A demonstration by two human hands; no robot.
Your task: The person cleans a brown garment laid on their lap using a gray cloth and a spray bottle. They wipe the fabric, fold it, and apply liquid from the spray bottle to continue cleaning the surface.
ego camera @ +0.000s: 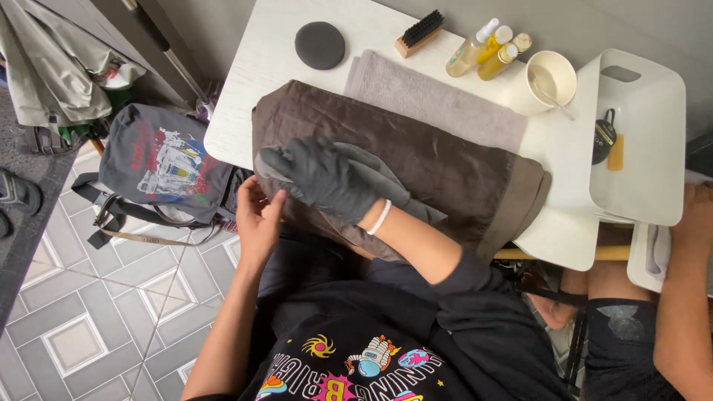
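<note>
Bare left hand [258,220] pinches the soft brown bag's [445,167] near edge; beside it the gloved right hand [319,177] presses a limp grey cloth [386,182] flat

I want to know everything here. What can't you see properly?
Head view:
- Brown cloth item: its kind is unclear, folded and draped over the table's edge.
- Right hand: black glove hides its fingers' grip.
- Tray objects: too small to identify.
- Person at right: cut off by the frame's edge.

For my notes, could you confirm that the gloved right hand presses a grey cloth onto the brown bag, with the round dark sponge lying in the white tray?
Not quite: the round dark sponge lies on the white table, left of the brush, not in the white tray. The head view shows this. The gloved right hand does press the grey cloth onto the brown bag.
</note>
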